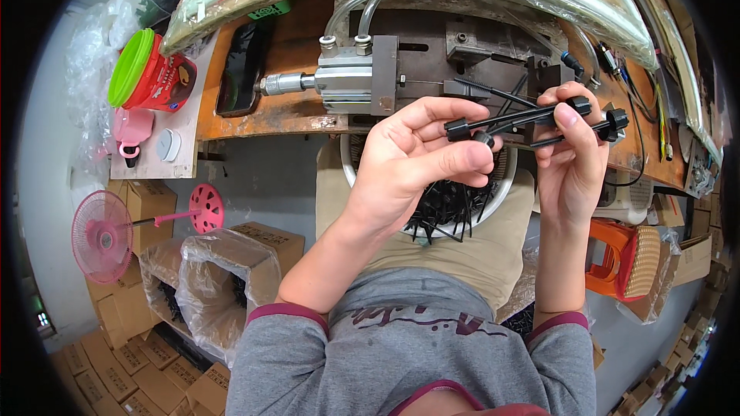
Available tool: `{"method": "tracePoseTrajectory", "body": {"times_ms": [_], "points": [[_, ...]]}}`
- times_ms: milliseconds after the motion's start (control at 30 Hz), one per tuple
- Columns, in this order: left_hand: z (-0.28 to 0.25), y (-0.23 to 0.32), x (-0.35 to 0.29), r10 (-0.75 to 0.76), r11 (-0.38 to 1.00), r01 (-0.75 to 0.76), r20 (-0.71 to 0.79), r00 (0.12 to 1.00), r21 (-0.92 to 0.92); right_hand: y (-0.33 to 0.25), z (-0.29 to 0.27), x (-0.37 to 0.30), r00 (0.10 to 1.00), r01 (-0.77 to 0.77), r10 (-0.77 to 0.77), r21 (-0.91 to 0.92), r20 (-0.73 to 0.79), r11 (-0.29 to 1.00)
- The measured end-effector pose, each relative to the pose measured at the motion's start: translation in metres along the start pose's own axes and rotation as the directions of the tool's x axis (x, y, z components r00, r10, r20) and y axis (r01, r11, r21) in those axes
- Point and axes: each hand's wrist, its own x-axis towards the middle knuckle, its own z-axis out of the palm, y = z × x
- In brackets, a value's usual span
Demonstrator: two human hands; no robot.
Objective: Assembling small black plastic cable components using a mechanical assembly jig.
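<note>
Several thin black plastic rods with ribbed knob ends [515, 117] lie between my two hands, in front of a metal fixture. My left hand [412, 162] is closed at their left ends, thumb and fingers around the knobs. Near the other ends, my right hand [574, 150] has its thumb pressed on the rods, with knobs sticking out beside the fingers. Below the hands, a white round tub [505, 185] between my legs holds a heap of similar black rods [451, 208]. My left hand partly covers the tub.
On the wooden bench [297, 119] stands a metal fixture with an air cylinder [344, 81] and clear hoses. A dark phone [240, 69] lies to its left. Further left are a red bucket [171, 81], a pink fan [102, 236] and cartons [266, 243]. An orange stool [609, 250] stands right.
</note>
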Motion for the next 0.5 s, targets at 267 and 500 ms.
{"method": "tracePoseTrajectory", "body": {"times_ms": [267,500], "points": [[-0.005,-0.012,-0.007,0.247,0.909,-0.233,0.004,0.969,0.344,-0.005,-0.013,0.004,0.999,0.021,-0.016,0.098,-0.049,0.995],[-0.012,-0.024,0.006,0.54,-0.076,-0.46,0.424,0.727,0.885,-0.008,-0.033,0.002,0.993,0.065,-0.048,0.162,-0.111,0.985]]}}
